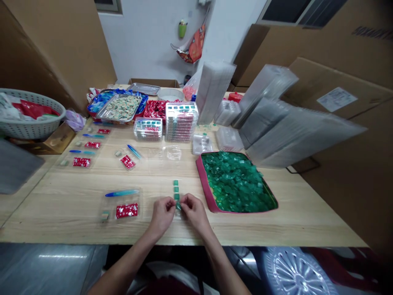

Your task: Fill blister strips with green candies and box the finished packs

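The left hand (pixel 162 214) and right hand (pixel 194 209) meet near the front edge of the pale wood-grain desk (pixel 245 229), on either side of a small, shiny green square piece (pixel 178 206). Each grip has thumb and fingertips brought together, pinching this piece between the two hands. It is the nearest of a short column; three matching green squares (pixel 176 189) run away from it in a line. What lies beneath the column appears to be a clear plastic tray, though its edges are hard to make out.

Just beside the right hand stands a pink-walled, round-cornered container (pixel 205 182) heaped with glossy green pieces (pixel 235 176). To the left of the left hand, and apart from it, a shallow clear plastic tray (pixel 112 205) holds a blue pen (pixel 122 193), a red rectangular packet with white marks (pixel 127 210) and a small pale block (pixel 105 216).

Farther back, a tall stack of filled clear plastic boxes (pixel 181 125) stands beside a shorter stack of similar boxes (pixel 147 129). Behind and to the left, a silver metal tray (pixel 102 113) is full of small pale pieces (pixel 120 107). A grey perforated plastic basket (pixel 30 127) sits at the far left.
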The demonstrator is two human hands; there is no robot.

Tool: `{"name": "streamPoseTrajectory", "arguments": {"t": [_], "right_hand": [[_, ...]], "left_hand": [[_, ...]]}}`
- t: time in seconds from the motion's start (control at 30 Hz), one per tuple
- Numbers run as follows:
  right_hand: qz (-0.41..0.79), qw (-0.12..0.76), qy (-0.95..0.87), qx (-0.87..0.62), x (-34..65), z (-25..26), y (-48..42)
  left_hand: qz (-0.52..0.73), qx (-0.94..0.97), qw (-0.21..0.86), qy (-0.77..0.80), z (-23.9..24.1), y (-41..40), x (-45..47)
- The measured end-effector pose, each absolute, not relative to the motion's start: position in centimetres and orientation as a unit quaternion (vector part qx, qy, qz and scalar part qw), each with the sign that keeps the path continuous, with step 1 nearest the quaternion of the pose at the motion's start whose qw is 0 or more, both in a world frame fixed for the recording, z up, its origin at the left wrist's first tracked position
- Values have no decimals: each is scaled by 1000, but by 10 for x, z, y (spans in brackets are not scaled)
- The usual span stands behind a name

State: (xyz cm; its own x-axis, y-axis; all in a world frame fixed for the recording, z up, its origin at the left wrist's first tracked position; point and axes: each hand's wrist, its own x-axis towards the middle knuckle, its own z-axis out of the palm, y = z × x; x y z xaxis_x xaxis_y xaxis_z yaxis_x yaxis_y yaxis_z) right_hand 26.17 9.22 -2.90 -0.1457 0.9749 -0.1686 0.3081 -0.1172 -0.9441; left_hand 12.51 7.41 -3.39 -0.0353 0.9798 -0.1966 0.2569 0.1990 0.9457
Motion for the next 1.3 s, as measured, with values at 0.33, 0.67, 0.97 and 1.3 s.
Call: {"name": "streamPoseTrajectory", "arguments": {"t": [0.33,0.67,0.97,1.3], "right_hand": [[283,225,-716,-597,254,-23,96],[276,258,-778,-502,252,-20,83],[191,246,-769,-558,310,23,99],[55,0,-666,-744,354,25,137]], "left_hand": [[301,580,373,658,-34,83,133],[275,615,360,645,-40,79,129],[297,643,315,632,-48,76,125],[392,588,341,620,-40,72,121]]}}
